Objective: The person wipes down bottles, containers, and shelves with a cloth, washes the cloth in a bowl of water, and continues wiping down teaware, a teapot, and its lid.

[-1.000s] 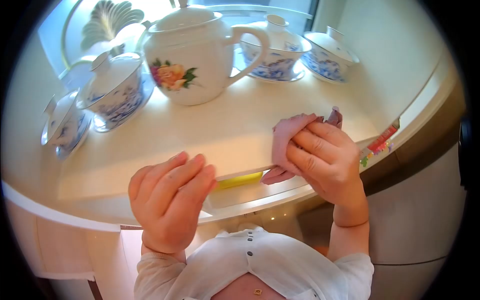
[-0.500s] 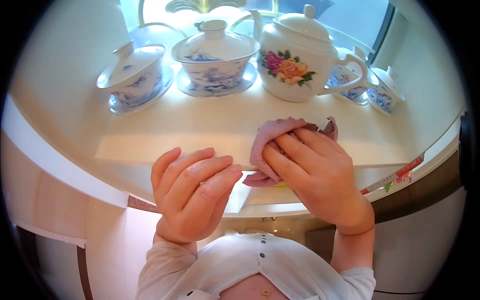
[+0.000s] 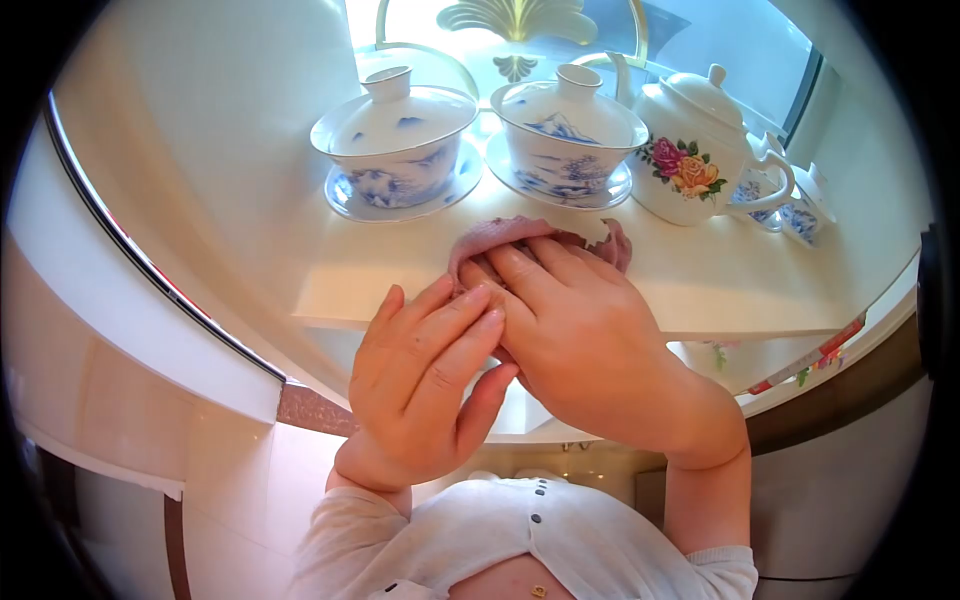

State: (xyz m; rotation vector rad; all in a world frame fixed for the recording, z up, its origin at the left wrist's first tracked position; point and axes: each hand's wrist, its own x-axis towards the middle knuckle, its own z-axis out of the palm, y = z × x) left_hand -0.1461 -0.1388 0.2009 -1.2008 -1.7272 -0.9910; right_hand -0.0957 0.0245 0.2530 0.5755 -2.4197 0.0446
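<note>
My right hand [image 3: 580, 330] holds a crumpled mauve cloth [image 3: 500, 236] against the front part of the cream shelf [image 3: 740, 290]. Some of the cloth is hidden beneath its fingers. Beside it, my left hand [image 3: 425, 380] has its fingers spread a little and nothing in it, the fingertips at the cloth's near side and close to my right hand. Behind the cloth stand two blue-and-white lidded cups on saucers, a left one [image 3: 400, 150] and a middle one [image 3: 570, 140]. A white teapot [image 3: 690, 150] with a rose pattern is right of them.
More blue-and-white lidded cups [image 3: 805, 215] stand at the right, partly behind the teapot's handle. A gold leaf ornament [image 3: 515, 18] shows behind, by the window. The curved cabinet edge [image 3: 170, 285] runs along the left, and a red strip [image 3: 810, 352] lies at the right edge.
The view has turned left, so the teapot and cups appear further right. My right hand has moved the cloth leftward along the shelf. My hands are closer together.
</note>
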